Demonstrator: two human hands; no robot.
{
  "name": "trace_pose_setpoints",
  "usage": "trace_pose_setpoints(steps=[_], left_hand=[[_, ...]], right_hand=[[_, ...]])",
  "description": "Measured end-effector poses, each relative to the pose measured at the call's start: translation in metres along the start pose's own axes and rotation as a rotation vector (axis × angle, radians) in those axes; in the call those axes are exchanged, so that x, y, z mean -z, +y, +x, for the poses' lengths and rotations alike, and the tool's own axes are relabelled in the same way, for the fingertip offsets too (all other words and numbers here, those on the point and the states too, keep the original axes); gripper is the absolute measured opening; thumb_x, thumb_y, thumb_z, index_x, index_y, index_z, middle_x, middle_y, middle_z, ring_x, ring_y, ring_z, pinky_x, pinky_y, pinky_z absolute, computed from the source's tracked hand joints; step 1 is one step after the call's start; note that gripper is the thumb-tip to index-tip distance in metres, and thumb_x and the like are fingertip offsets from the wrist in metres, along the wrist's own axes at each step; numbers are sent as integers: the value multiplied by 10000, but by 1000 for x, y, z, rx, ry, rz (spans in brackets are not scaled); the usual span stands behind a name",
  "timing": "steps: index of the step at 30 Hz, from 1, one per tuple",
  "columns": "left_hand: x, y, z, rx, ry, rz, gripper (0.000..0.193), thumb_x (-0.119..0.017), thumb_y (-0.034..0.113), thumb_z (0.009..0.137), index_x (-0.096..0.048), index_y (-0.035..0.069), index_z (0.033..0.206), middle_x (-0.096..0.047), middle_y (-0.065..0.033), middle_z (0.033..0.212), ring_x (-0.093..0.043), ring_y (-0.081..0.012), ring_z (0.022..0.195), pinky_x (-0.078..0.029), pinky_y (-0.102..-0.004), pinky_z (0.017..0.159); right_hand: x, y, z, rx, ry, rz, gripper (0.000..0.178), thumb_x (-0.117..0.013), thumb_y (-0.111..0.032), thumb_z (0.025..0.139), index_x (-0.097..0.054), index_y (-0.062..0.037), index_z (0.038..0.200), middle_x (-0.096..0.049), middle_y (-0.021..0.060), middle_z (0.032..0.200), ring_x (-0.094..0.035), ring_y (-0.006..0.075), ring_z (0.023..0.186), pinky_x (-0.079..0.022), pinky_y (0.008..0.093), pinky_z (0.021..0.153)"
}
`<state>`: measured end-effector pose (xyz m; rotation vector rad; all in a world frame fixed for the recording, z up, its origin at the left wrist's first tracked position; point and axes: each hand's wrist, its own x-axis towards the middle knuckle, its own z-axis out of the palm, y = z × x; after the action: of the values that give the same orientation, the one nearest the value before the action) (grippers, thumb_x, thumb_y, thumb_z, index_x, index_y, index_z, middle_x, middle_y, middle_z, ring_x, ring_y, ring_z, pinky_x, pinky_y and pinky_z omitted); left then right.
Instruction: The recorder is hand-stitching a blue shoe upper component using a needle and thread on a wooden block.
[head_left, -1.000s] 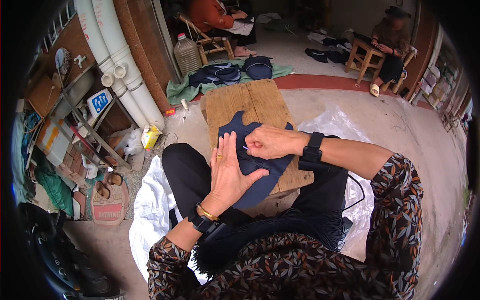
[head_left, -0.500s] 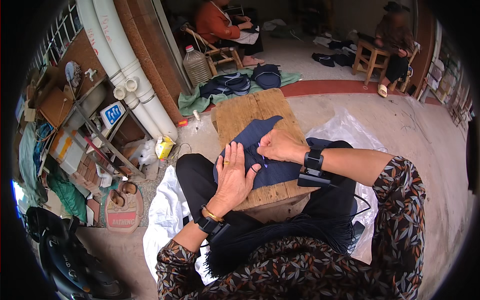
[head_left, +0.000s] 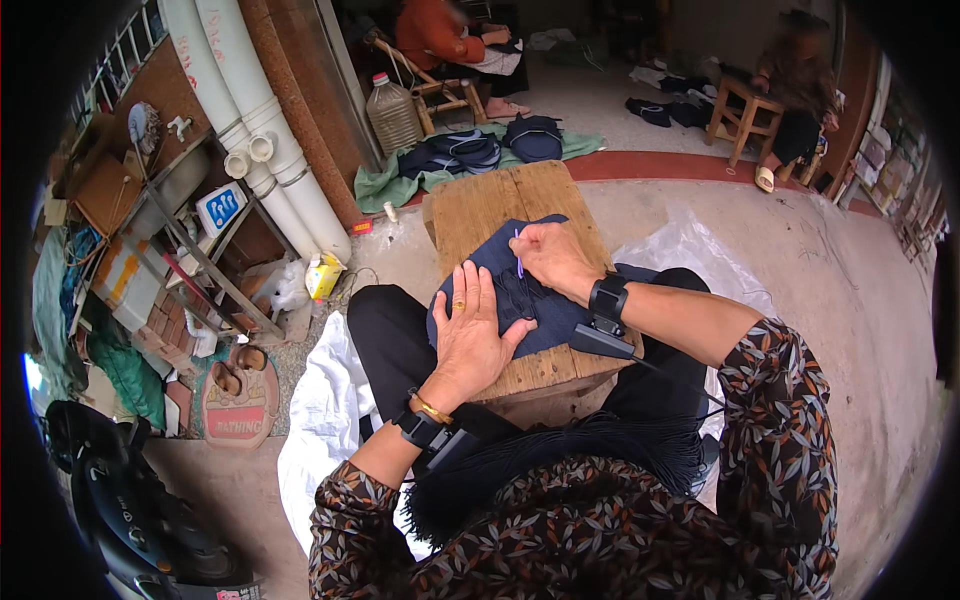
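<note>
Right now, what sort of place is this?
Probably a paved space outside an open-fronted workshop or home: white drainpipes, navy fabric on a wooden bench, and a seated person beyond.

On my feed I see a low wooden bench; dark blue cloth lies on it (mostly flat), leaving wood bare along the far and near edges.

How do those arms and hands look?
Dark sleeves with grey and orange leaves; black strapped devices on both wrists, the right one with a dark cable; a golden bangle on the left wrist and a golden ring on the left hand.
</note>
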<state>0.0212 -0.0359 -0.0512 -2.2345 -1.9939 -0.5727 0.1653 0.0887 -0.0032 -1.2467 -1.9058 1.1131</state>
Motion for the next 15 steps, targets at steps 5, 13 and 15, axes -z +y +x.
trace_pose_setpoints(steps=[5,13,15], left_hand=[[4,0,1,10,-37,-73,995,-573,606,940,-246,-122,1534,-181,-317,1631,-133,-392,1550,-117,-573,1209],[6,-3,0,-29,-22,-44,1014,-592,626,927,-255,-113,1534,-211,-303,1630,-173,-389,1543,-128,-555,1210],[5,-4,0,-26,-31,-39,1013,-594,625,926,-253,-108,1537,-213,-297,1631,-170,-384,1545,-127,-553,1210]], right_hand=[[6,-4,-11,4,-261,345,289,-463,-281,1079,-582,-28,1007,-669,73,777,-598,90,488,-465,204,409],[16,-8,55,-66,3,367,338,-440,-271,1072,-599,-19,914,-665,85,680,-570,107,457,-448,249,376],[20,-3,66,-88,-8,317,336,-439,-275,1073,-600,-27,914,-666,79,681,-563,99,457,-446,245,380]])
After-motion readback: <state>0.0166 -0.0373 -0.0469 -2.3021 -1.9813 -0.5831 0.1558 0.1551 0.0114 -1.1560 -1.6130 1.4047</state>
